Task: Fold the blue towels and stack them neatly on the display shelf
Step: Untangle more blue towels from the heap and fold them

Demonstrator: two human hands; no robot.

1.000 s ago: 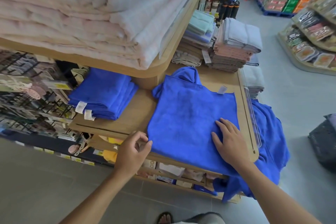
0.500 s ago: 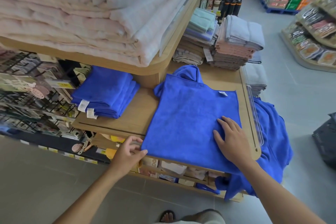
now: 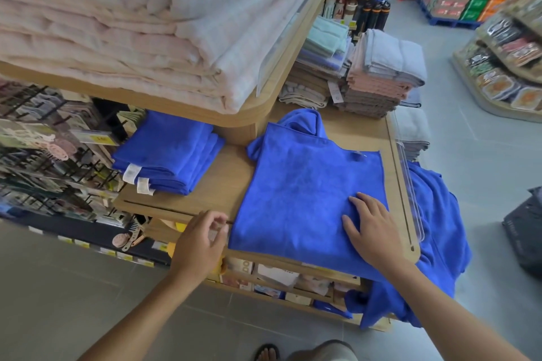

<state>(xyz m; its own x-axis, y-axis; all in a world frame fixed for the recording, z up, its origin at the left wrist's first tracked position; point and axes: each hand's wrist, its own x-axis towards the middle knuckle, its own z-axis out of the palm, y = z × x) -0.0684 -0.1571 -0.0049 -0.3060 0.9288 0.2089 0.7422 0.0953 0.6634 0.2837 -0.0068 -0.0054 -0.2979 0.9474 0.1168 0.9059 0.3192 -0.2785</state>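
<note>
- Blue towel [image 3: 308, 193]: it lies spread flat on the right half of the wooden display shelf [image 3: 228, 182]. Its near edge overhangs the shelf front.
- Orientation: the flat panel's long axis runs near to far, away from us, leaning slightly left at the near end. The far end is bunched into a hump that points toward the upper tier. A small white tag [image 3: 359, 154] sits at the far right corner.
- More blue cloth [image 3: 440, 228] hangs over the right end of the shelf, past the clear divider [image 3: 410, 184]. We cannot tell if it is the same piece.
- Right hand [image 3: 372, 231]: palm down on the near right part of the towel, with the fingers straight, slightly spread and pointing far-left.
- Left hand [image 3: 202, 240]: just beside the towel's near left corner, at the shelf front. The fingers are curled toward the thumb. We cannot tell whether they pinch the edge or hold nothing.
- Folded blue stack [image 3: 170, 155]: it sits on the left of the same shelf, well apart from the spread towel. Its white labels [image 3: 137, 179] face near-left.
- Upper tier: pale pink bedding [image 3: 117, 23].
- Behind the towel: a stack of grey and pink towels [image 3: 384, 73].
</note>
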